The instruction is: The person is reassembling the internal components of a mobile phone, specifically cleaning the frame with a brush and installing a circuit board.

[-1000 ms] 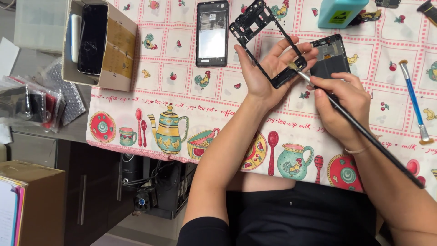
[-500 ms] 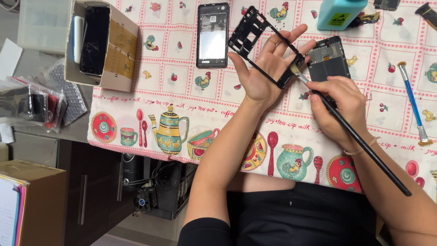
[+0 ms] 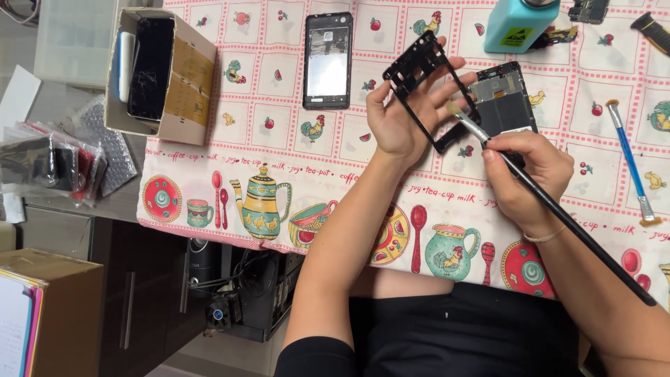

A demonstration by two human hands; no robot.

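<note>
Two brushes, three phones, one frame, one bottle, two boxes.

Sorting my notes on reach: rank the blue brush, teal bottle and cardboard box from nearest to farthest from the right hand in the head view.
From the right hand:
1. Blue brush, lying just to its right.
2. Teal bottle, up at the table's far edge.
3. Cardboard box, far left.

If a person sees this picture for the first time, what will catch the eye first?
At top centre, the left hand holds up a black phone frame, and the right hand touches it with a long black brush. Beneath lies a bright tablecloth with teapots and roosters. To the left, an open cardboard box holds a cracked phone.
</note>
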